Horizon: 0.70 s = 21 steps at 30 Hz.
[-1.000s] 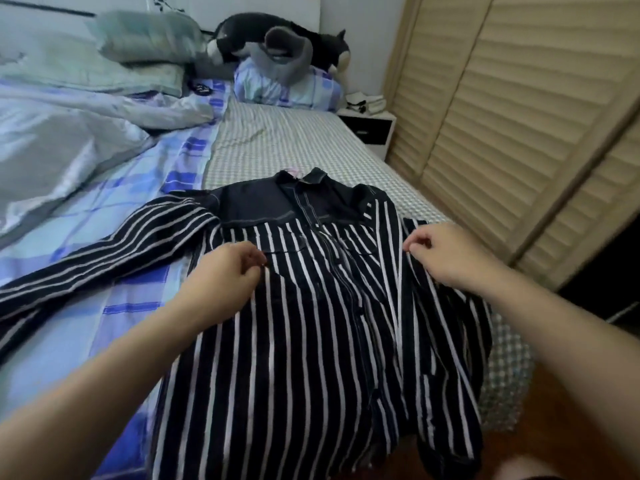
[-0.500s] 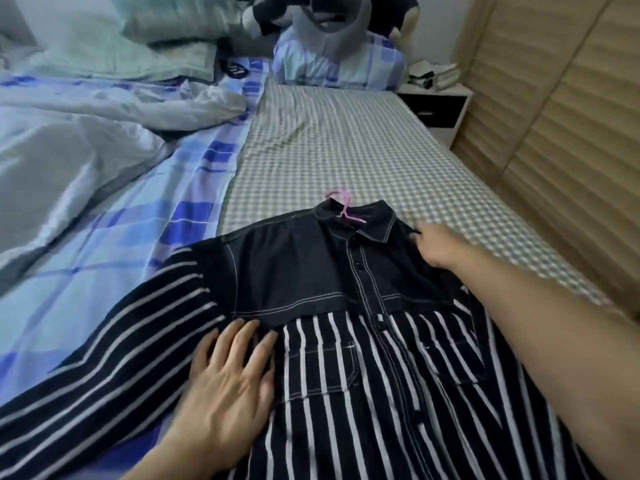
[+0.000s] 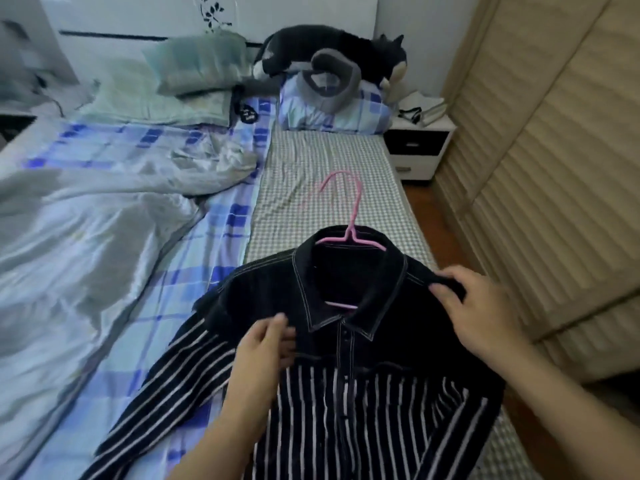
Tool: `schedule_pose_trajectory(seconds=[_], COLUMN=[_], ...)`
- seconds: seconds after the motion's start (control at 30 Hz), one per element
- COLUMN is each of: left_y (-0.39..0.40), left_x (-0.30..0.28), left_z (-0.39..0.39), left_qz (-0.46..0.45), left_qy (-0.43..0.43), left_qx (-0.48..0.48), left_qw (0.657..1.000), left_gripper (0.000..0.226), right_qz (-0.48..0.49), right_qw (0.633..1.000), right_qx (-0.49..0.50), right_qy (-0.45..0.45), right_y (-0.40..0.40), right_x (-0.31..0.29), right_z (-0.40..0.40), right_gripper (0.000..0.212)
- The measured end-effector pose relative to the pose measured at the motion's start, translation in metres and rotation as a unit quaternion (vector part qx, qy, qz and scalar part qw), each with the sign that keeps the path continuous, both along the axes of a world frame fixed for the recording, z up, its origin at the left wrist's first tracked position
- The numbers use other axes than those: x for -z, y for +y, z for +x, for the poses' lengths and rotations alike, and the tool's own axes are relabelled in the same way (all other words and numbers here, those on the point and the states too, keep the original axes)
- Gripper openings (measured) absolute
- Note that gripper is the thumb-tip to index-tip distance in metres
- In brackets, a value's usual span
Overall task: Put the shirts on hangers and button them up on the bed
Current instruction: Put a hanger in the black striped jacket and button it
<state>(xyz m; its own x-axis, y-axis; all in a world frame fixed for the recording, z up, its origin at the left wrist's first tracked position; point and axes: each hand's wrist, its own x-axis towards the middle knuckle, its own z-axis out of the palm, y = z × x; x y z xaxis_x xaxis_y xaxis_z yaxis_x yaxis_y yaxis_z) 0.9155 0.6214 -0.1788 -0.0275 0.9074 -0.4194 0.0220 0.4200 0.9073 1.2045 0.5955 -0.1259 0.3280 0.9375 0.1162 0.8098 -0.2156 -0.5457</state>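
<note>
I log the striped shirt point(image 3: 346, 393) lifted at its top end over the foot of the bed point(image 3: 311, 188), dark yoke up, front buttoned along the placket, its striped sleeve trailing left across the blue plaid sheet point(image 3: 214, 244). The pink hanger point(image 3: 349, 233) sits inside the collar, hook pointing toward the pillows. Right hand point(image 3: 481, 313) grips the shirt's shoulder, fingers curled over the fabric. Left hand point(image 3: 266, 344) holds the front of the yoke beside the collar; blur hides the exact finger grip. A plush cat point(image 3: 332, 53) lies at the headboard.
</note>
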Motion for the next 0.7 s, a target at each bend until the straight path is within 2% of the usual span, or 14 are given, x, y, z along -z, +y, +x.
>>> schedule_pose_trajectory(seconds=[0.03, 0.17, 0.23, 0.3, 0.37, 0.43, 0.47, 0.53, 0.57, 0.6, 0.63, 0.67, 0.7], left_y=[-0.003, -0.029, -0.038, -0.045, -0.054, -0.068, -0.074, -0.082, -0.084, -0.082, -0.076, -0.069, -0.06], left_x=[-0.024, -0.123, -0.154, -0.188, -0.227, -0.266, -0.283, -0.308, -0.315, -0.315, -0.315, -0.317, -0.322], left_z=[0.006, 0.019, 0.016, 0.011, 0.009, 0.009, 0.01, 0.01, 0.008, 0.005, 0.0, -0.009, -0.019], left_qz=[-0.008, 0.022, 0.024, 0.02, 0.035, 0.072, 0.089, 0.132, 0.188, 0.269, 0.35, 0.432, 0.511], left_qy=[-0.054, -0.097, -0.172, -0.302, -0.416, -0.464, -0.466, -0.41, -0.313, -0.175, -0.032, 0.08, 0.141], left_qx=[0.006, 0.108, 0.137, 0.168, 0.217, 0.235, 0.227, 0.218, 0.212, 0.207, 0.185, 0.137, 0.095], left_qw=[0.999, 0.989, 0.975, 0.938, 0.882, 0.851, 0.85, 0.876, 0.906, 0.924, 0.918, 0.888, 0.843], left_gripper=[0.022, 0.016, 0.014, 0.018, 0.023, 0.022, 0.019, 0.014, 0.016, 0.024, 0.035, 0.048, 0.061], right_qz=[-0.002, 0.046, 0.086, 0.125, 0.182, 0.219, 0.22, 0.198, 0.193, 0.197, 0.212, 0.229, 0.246], right_qw=[1.0, 0.996, 0.991, 0.982, 0.968, 0.957, 0.955, 0.959, 0.961, 0.962, 0.961, 0.958, 0.955], right_qx=[0.003, 0.035, 0.076, 0.129, 0.171, 0.184, 0.186, 0.177, 0.169, 0.162, 0.158, 0.154, 0.148], right_qy=[0.013, 0.068, 0.066, 0.053, 0.009, -0.048, -0.075, -0.102, -0.102, -0.096, -0.087, -0.079, -0.074], right_y=[-0.012, -0.065, -0.086, -0.105, -0.123, -0.134, -0.138, -0.144, -0.148, -0.153, -0.158, -0.163, -0.168], right_x=[-0.013, -0.101, -0.14, -0.18, -0.225, -0.262, -0.278, -0.295, -0.301, -0.308, -0.315, -0.324, -0.331], right_z=[0.0, -0.005, -0.006, -0.01, -0.018, -0.03, -0.039, -0.055, -0.063, -0.072, -0.077, -0.083, -0.085], right_gripper=[0.007, 0.025, 0.024, 0.011, 0.014, 0.02, 0.023, 0.02, 0.017, 0.015, 0.014, 0.015, 0.017])
